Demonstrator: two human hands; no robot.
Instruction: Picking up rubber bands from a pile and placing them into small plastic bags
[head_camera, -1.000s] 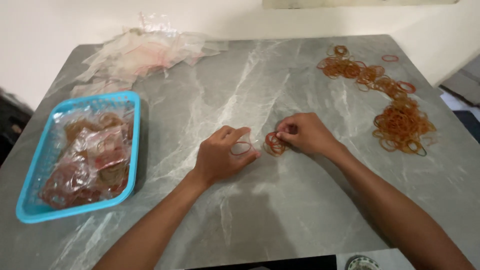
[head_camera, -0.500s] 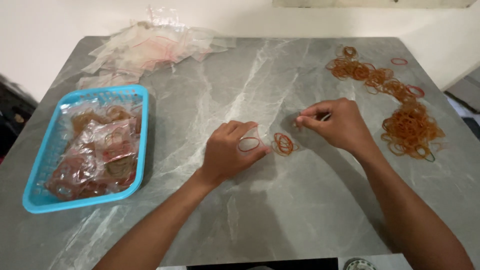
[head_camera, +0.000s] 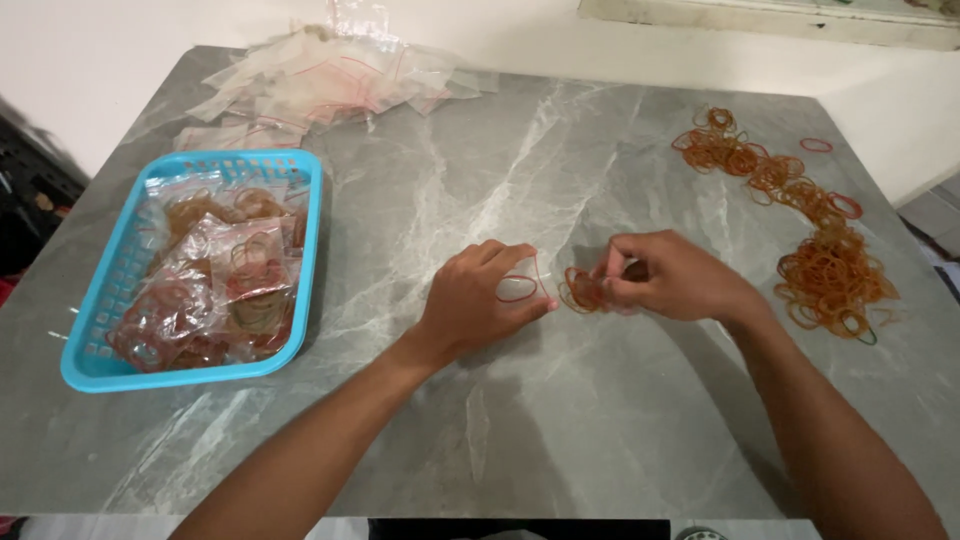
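My left hand (head_camera: 478, 300) rests on the grey marble table (head_camera: 560, 420) and pinches a small clear plastic bag (head_camera: 522, 283) with a rubber band inside it. My right hand (head_camera: 665, 277) is just to its right, fingers closed on a small bunch of brown rubber bands (head_camera: 581, 291) that touches the table between the two hands. The two hands are a few centimetres apart.
A blue plastic basket (head_camera: 300, 250) at the left holds several filled clear bags. A heap of empty clear bags (head_camera: 330, 75) lies at the back. Loose rubber bands (head_camera: 830, 270) are strewn along the right side, near the table's right edge.
My right hand drew away to the right from the small bunch, then came back to it and closed on it. My left hand stayed in place with the bag.
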